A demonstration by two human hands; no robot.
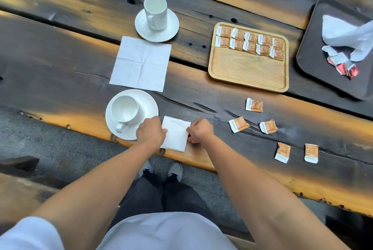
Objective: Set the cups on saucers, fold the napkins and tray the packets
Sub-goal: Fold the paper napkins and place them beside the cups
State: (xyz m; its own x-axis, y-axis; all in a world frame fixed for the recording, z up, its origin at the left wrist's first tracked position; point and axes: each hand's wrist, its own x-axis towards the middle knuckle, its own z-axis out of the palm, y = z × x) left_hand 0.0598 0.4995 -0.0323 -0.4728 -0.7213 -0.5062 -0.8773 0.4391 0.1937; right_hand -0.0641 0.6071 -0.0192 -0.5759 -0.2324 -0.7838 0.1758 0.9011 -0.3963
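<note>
Currently: folded napkin (176, 133) between hands; left hand (151, 131) pinches left edge, right hand (200, 131) right edge; flat napkin (141, 63) beyond, nearer left hand.

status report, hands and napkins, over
Hands: left hand and right hand pinching folded napkin by near saucer. Beyond it, second napkin lies unfolded. Five packets loose outside wooden tray. Nothing blocking.

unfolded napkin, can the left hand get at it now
Probably yes: the unfolded napkin lies bare just beyond the left hand, past the near saucer, though that hand now holds the folded napkin.
</note>
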